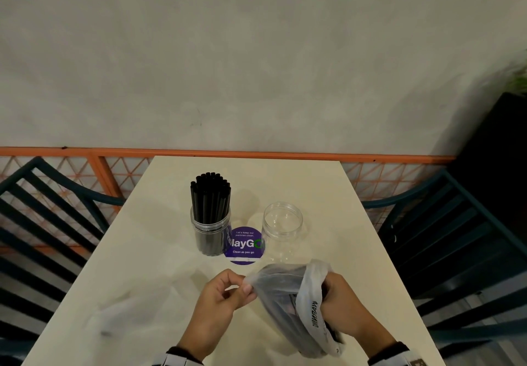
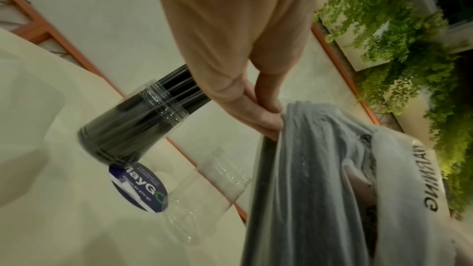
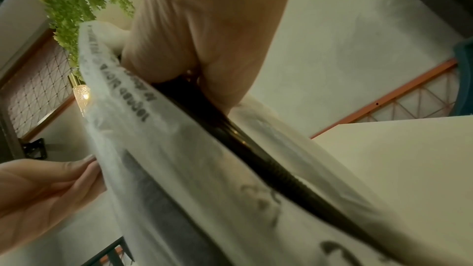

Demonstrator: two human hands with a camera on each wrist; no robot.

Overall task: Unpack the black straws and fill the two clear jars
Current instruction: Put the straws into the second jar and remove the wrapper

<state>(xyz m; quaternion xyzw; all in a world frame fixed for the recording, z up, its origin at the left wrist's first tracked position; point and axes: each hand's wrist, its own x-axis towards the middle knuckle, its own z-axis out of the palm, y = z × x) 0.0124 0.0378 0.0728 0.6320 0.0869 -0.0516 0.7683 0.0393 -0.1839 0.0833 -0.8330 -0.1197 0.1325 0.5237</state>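
left hand (image 1: 225,294) pinches plastic bag (image 1: 282,303) mouth, printed "WARNING", near table (image 1: 142,251) edge | right hand (image 1: 345,305) grips black straws (image 3: 230,128) inside | sticker (image 1: 245,247) "Clean as you go" | empty jar (image 1: 282,228) right, filled jar (image 1: 211,231) left, mid-table

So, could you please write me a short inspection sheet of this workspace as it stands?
Surface: cream table, purple round sticker between the jars.
Job's things: left jar packed with upright black straws; right jar empty; plastic bag of straws held above the table.
Clutter: crumpled clear plastic at near left.
Grippers: left hand pinches the bag's edge; right hand grips the bag's mouth and the straws inside.
Cables: nothing seen.
Surroundings: slatted chairs either side, orange rail, grey wall, plants.
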